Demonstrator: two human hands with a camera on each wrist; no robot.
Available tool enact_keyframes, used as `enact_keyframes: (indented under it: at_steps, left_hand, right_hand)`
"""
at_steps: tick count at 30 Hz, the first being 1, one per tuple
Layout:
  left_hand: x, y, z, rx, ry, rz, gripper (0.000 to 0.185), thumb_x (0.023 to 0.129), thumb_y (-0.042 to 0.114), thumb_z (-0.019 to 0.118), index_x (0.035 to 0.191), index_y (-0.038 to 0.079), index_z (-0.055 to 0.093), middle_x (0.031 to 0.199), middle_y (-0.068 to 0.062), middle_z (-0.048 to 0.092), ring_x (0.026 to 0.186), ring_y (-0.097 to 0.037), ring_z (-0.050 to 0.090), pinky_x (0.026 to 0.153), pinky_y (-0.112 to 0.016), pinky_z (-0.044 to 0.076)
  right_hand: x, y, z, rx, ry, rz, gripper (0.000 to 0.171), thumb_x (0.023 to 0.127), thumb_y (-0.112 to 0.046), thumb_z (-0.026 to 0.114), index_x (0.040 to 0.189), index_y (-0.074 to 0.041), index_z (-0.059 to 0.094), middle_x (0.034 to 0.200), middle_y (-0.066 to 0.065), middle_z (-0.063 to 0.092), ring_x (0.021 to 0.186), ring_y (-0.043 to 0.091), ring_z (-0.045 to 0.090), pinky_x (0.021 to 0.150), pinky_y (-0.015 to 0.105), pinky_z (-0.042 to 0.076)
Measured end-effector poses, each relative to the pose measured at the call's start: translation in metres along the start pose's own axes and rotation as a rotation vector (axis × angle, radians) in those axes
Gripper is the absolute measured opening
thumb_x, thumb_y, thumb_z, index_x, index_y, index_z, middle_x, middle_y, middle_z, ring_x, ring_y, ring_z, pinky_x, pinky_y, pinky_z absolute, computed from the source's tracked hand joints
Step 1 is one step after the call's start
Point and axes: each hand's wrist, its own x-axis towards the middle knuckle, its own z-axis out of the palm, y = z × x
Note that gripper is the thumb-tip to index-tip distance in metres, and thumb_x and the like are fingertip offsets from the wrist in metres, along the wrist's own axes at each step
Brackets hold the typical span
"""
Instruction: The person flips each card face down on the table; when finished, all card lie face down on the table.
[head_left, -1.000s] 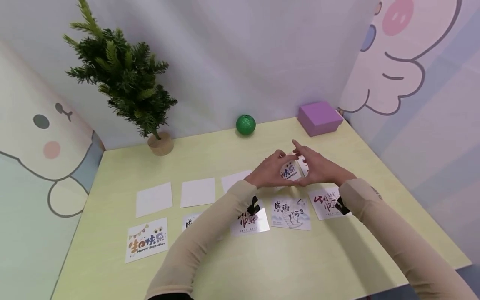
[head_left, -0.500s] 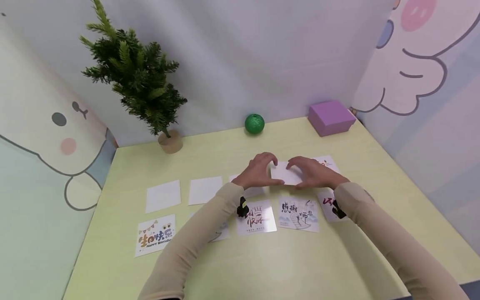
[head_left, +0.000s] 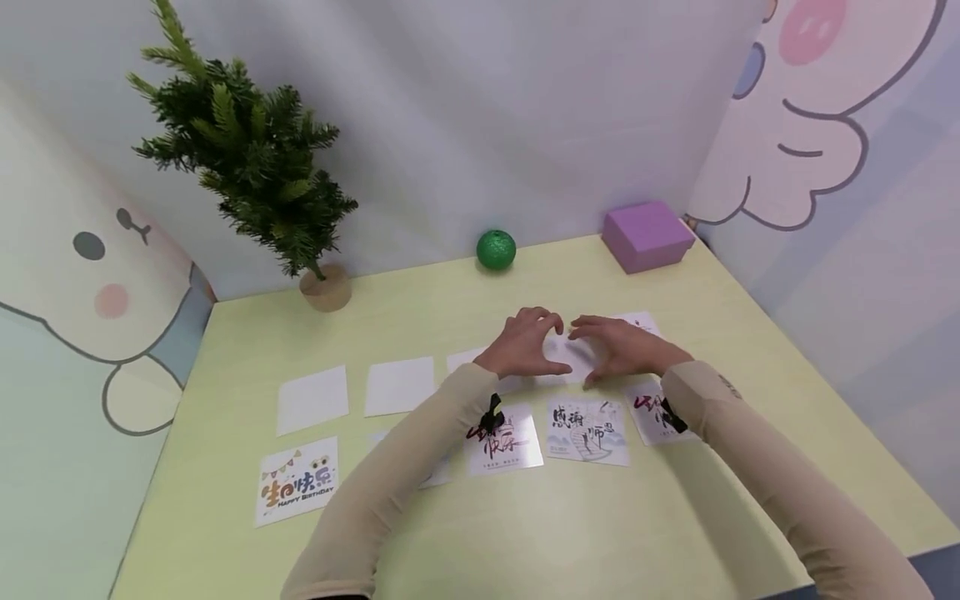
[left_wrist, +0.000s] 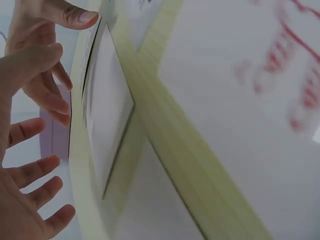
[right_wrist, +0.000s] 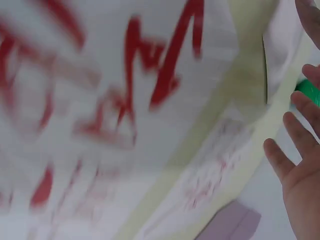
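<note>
A blank white card [head_left: 567, 354] lies flat on the pale green table [head_left: 420, 308], in the back row of cards. My left hand [head_left: 527, 342] arches over its left edge with the fingers spread and lifted off it [left_wrist: 25, 200]. My right hand [head_left: 618, 346] rests with straight fingers on the card's right side, and its thumb tip touches a corner of the card [left_wrist: 105, 120]. Neither hand grips the card. In the right wrist view the right hand [right_wrist: 300, 170] shows loose, straight fingers above a red-lettered card [right_wrist: 125, 90].
Two blank cards [head_left: 312, 398] [head_left: 399, 385] lie to the left. Printed cards form the front row: a birthday card [head_left: 296, 482] and three lettered ones [head_left: 502, 440] [head_left: 587, 429] [head_left: 652, 417]. A small tree [head_left: 247, 167], green ball [head_left: 496, 249] and purple box [head_left: 647, 235] stand at the back.
A second ago both hands held a printed card up off the table. It has been turned face down and laid flat, and the fingers have loosened from it.
</note>
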Motion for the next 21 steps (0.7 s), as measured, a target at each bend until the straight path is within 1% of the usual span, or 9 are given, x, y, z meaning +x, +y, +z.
enact_keyframes:
  at_steps: [3, 5, 7, 10, 13, 15, 18, 21]
  left_hand:
    - [0.019, 0.016, 0.002, 0.050, -0.020, 0.000, 0.068, 0.073, 0.058, 0.076, 0.126, 0.022, 0.054, 0.137, -0.003, 0.048, 0.130, -0.024, 0.041, 0.104, -0.043, 0.038]
    - [0.033, 0.030, 0.008, 0.086, -0.032, -0.009, 0.076, 0.073, 0.061, 0.075, 0.133, 0.023, 0.050, 0.139, -0.003, 0.048, 0.130, -0.023, 0.043, 0.104, -0.043, 0.039]
    - [0.046, 0.044, 0.018, 0.111, -0.045, -0.026, 0.084, 0.072, 0.064, 0.073, 0.139, 0.024, 0.044, 0.140, -0.004, 0.047, 0.128, -0.023, 0.045, 0.103, -0.043, 0.040]
    - [0.061, 0.062, 0.036, 0.144, -0.085, -0.071, 0.096, 0.068, 0.069, 0.072, 0.147, 0.028, 0.035, 0.139, -0.004, 0.048, 0.125, -0.022, 0.047, 0.102, -0.042, 0.040]
    - [0.070, 0.072, 0.049, 0.175, -0.119, -0.122, 0.107, 0.063, 0.069, 0.077, 0.150, 0.030, 0.029, 0.135, -0.004, 0.050, 0.123, -0.021, 0.047, 0.103, -0.040, 0.040]
    - [0.074, 0.077, 0.052, 0.198, -0.120, -0.136, 0.111, 0.061, 0.067, 0.079, 0.151, 0.029, 0.028, 0.134, -0.003, 0.052, 0.123, -0.020, 0.047, 0.104, -0.039, 0.039]
    - [0.080, 0.082, 0.052, 0.221, -0.101, -0.120, 0.110, 0.061, 0.065, 0.081, 0.150, 0.024, 0.031, 0.133, -0.003, 0.053, 0.122, -0.020, 0.048, 0.104, -0.038, 0.041]
    - [0.084, 0.087, 0.049, 0.223, -0.088, -0.093, 0.108, 0.062, 0.064, 0.081, 0.148, 0.021, 0.034, 0.132, -0.003, 0.054, 0.121, -0.020, 0.049, 0.104, -0.038, 0.042]
  right_hand:
    - [-0.012, 0.015, -0.015, -0.010, 0.008, 0.062, 0.083, 0.063, -0.039, 0.089, 0.133, -0.009, 0.055, 0.149, 0.020, 0.040, 0.135, 0.045, 0.039, 0.108, 0.062, 0.032]
    - [-0.021, 0.027, -0.023, -0.021, -0.007, 0.114, 0.088, 0.061, -0.034, 0.091, 0.135, -0.007, 0.052, 0.148, 0.023, 0.040, 0.135, 0.046, 0.037, 0.108, 0.063, 0.030]
    - [-0.029, 0.040, -0.027, -0.036, -0.036, 0.171, 0.093, 0.058, -0.029, 0.092, 0.137, -0.006, 0.049, 0.147, 0.023, 0.040, 0.135, 0.046, 0.036, 0.108, 0.064, 0.029]
    - [-0.035, 0.054, -0.027, -0.048, -0.082, 0.216, 0.101, 0.053, -0.025, 0.094, 0.140, -0.005, 0.046, 0.146, 0.024, 0.041, 0.135, 0.047, 0.035, 0.107, 0.064, 0.029]
    - [-0.032, 0.060, -0.025, -0.038, -0.124, 0.254, 0.111, 0.051, -0.021, 0.095, 0.146, -0.008, 0.039, 0.149, 0.022, 0.038, 0.137, 0.046, 0.032, 0.107, 0.064, 0.029]
    - [-0.029, 0.061, -0.026, -0.035, -0.137, 0.267, 0.117, 0.049, -0.019, 0.095, 0.149, -0.010, 0.034, 0.151, 0.022, 0.035, 0.137, 0.047, 0.032, 0.106, 0.066, 0.030]
    - [-0.027, 0.062, -0.029, -0.067, -0.140, 0.269, 0.124, 0.047, -0.016, 0.096, 0.151, -0.010, 0.029, 0.149, 0.021, 0.036, 0.134, 0.046, 0.036, 0.103, 0.065, 0.034]
    - [-0.030, 0.064, -0.033, -0.111, -0.125, 0.243, 0.125, 0.045, -0.016, 0.096, 0.150, -0.006, 0.029, 0.140, 0.019, 0.042, 0.126, 0.042, 0.044, 0.101, 0.062, 0.039]
